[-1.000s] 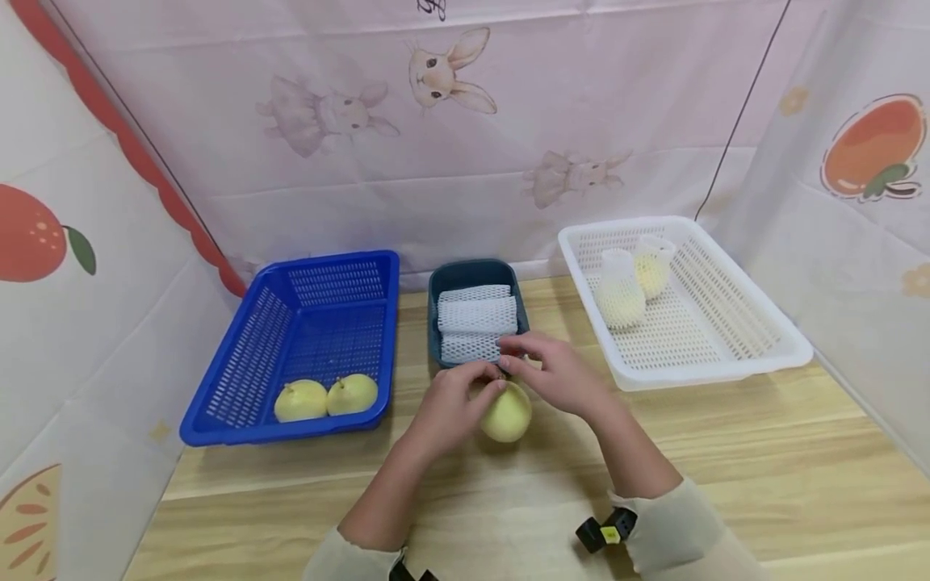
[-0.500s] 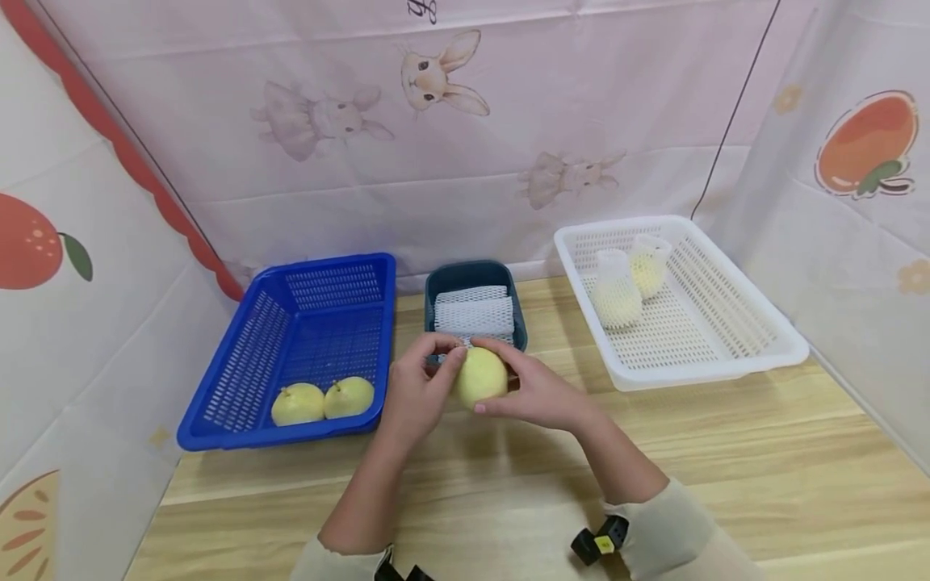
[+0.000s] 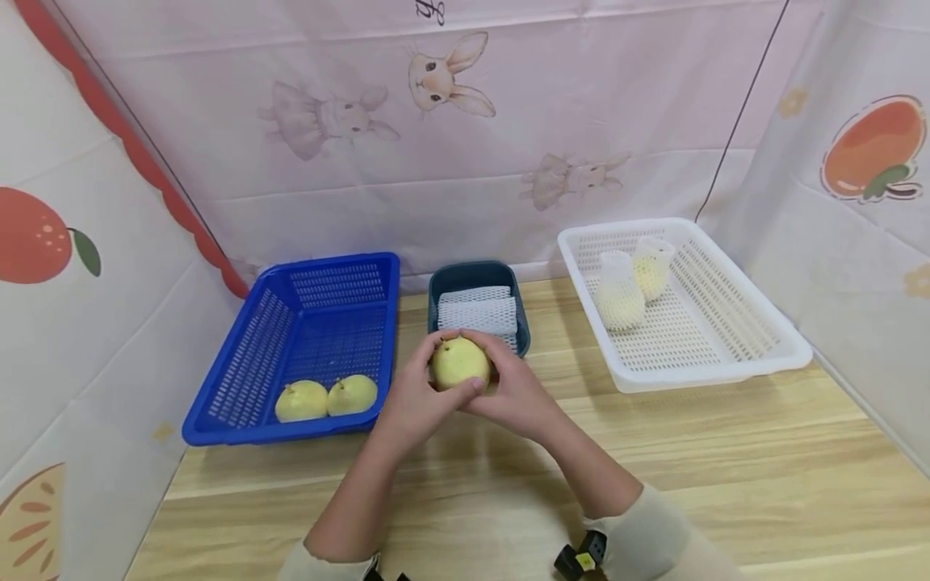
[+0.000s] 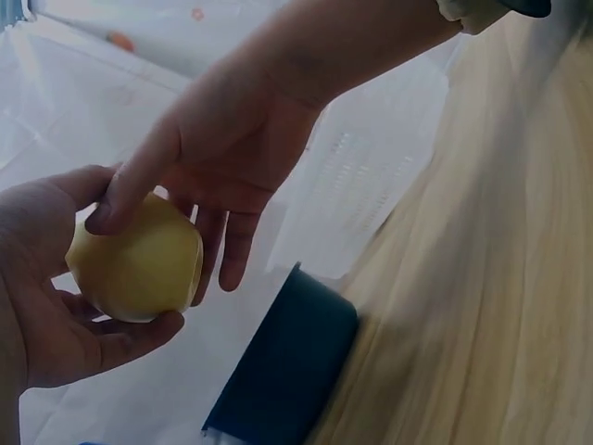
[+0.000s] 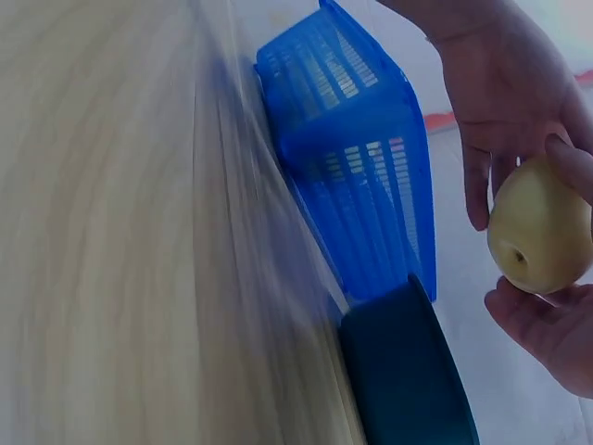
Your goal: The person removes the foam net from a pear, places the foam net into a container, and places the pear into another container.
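A round, pale yellow-green pear [image 3: 459,363] is up between my two hands, in front of the dark green bin [image 3: 523,343]. My left hand [image 3: 412,397] holds its left side, and my right hand [image 3: 521,395] curls round the right. In the left wrist view, fingers of both hands touch the pear [image 4: 139,264], which hangs above table height. The right wrist view shows a small dark dimple on the pear [image 5: 542,222]. Rolled white foam net sleeves [image 3: 475,313] lie in the bin, their near ends hidden behind my fingers.
At left, a blue basket [image 3: 388,339] holds two pears [image 3: 325,399] at its near end. A white basket [image 3: 734,339] stands at right, with two pears in foam nets [image 3: 621,294] inside. Printed cloth hangs behind and on both sides of the wooden table [image 3: 726,476].
Both hands have lifted the pear from low over the table, moving it up and left. My right hand has come from the bin's edge onto the pear, which has been turned.
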The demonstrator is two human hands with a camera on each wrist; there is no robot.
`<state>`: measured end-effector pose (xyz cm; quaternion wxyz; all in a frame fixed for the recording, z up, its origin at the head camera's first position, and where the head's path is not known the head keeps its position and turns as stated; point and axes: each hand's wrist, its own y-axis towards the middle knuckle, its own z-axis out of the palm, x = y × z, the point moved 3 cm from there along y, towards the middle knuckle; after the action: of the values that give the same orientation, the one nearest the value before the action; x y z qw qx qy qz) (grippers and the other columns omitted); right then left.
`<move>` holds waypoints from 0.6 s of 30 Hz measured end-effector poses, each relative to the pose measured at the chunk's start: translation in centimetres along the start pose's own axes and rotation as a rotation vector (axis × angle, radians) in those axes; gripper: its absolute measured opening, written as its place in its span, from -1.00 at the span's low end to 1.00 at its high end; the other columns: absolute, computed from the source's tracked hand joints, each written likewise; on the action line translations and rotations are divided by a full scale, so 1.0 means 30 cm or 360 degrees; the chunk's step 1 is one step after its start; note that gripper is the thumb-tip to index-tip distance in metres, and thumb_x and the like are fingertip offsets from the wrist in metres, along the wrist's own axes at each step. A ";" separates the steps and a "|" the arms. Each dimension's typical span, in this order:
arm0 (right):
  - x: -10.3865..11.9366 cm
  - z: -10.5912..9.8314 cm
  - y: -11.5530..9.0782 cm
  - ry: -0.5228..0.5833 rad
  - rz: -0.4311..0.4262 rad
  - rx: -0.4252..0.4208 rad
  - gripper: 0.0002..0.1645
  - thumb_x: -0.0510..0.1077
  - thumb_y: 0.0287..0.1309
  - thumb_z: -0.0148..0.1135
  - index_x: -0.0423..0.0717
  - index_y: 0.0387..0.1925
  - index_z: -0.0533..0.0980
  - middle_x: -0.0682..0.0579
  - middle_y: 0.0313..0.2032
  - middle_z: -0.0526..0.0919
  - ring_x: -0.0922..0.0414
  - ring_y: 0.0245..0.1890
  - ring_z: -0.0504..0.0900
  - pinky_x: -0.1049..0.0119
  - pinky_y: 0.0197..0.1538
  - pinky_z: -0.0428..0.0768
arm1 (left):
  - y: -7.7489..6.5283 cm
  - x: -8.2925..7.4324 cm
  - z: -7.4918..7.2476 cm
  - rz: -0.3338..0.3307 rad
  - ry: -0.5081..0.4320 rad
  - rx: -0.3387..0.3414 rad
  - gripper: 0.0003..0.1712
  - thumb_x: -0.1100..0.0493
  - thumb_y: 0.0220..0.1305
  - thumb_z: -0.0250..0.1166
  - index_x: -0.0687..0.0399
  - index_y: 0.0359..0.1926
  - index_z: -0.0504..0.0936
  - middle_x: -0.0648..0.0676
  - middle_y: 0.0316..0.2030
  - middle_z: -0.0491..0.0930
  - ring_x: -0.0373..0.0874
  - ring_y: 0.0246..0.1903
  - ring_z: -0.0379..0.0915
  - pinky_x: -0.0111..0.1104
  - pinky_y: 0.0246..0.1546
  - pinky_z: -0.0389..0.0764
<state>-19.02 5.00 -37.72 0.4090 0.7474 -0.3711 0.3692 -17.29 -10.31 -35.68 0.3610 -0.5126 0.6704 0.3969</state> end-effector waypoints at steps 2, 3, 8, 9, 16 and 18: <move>0.006 0.018 0.007 0.0003 -0.0001 -0.0016 0.00 0.07 -0.10 0.46 0.30 0.36 0.14 0.21 0.24 0.32 0.18 0.10 0.43 0.21 0.06 0.54 | -0.001 -0.007 -0.030 0.0010 -0.0001 -0.0049 -0.25 -0.24 -0.06 0.43 -0.39 0.18 0.35 -0.11 0.06 0.42 -0.07 -0.08 0.44 -0.24 -0.23 0.61; 0.008 0.028 0.010 0.0026 0.0010 -0.0014 0.02 0.10 -0.09 0.46 0.30 0.37 0.12 0.20 0.24 0.32 0.17 0.09 0.45 0.20 0.06 0.54 | -0.001 -0.011 -0.049 0.0023 0.0011 -0.0086 -0.25 -0.24 -0.07 0.44 -0.35 0.18 0.37 -0.10 0.05 0.43 -0.07 -0.08 0.44 -0.24 -0.24 0.61; 0.002 0.101 0.030 0.0137 0.0095 0.0067 -0.03 0.09 -0.01 0.40 0.35 0.38 0.08 0.14 0.22 0.39 0.11 0.12 0.50 0.11 0.13 0.50 | 0.002 -0.024 -0.187 0.0084 0.0158 -0.0260 -0.23 -0.24 -0.07 0.44 -0.25 0.18 0.38 -0.04 0.04 0.46 -0.08 -0.11 0.44 -0.22 -0.24 0.60; 0.001 0.118 0.031 0.0107 0.0098 0.0104 -0.07 0.09 0.02 0.38 0.34 0.37 0.10 0.14 0.23 0.39 0.11 0.14 0.49 0.11 0.14 0.49 | 0.005 -0.021 -0.216 0.0084 0.0200 -0.0285 -0.22 -0.25 -0.07 0.43 -0.24 0.19 0.37 -0.03 0.04 0.46 -0.09 -0.11 0.45 -0.22 -0.23 0.59; 0.035 0.264 0.023 -0.0553 -0.0239 0.0460 -0.23 0.19 0.20 0.16 0.23 0.39 0.15 0.17 0.42 0.11 0.15 0.40 0.11 0.09 0.34 0.24 | 0.032 0.038 -0.408 -0.0064 0.0446 -0.0307 -0.13 -0.35 -0.05 0.35 -0.13 0.23 0.30 0.06 0.05 0.41 -0.01 -0.11 0.45 -0.18 -0.25 0.62; 0.045 0.294 0.018 -0.0669 -0.0326 0.0535 -0.25 0.18 0.22 0.14 0.19 0.39 0.16 0.20 0.45 0.01 0.13 0.43 0.05 0.09 0.36 0.20 | 0.038 0.058 -0.460 -0.0119 0.0515 -0.0296 -0.10 -0.36 -0.05 0.33 -0.11 0.26 0.27 0.10 0.07 0.38 0.02 -0.11 0.45 -0.16 -0.26 0.62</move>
<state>-16.70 -3.35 -39.85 0.2286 0.8985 -0.3039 0.2193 -19.84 -23.26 -31.19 0.2140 -0.6255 0.6606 0.3558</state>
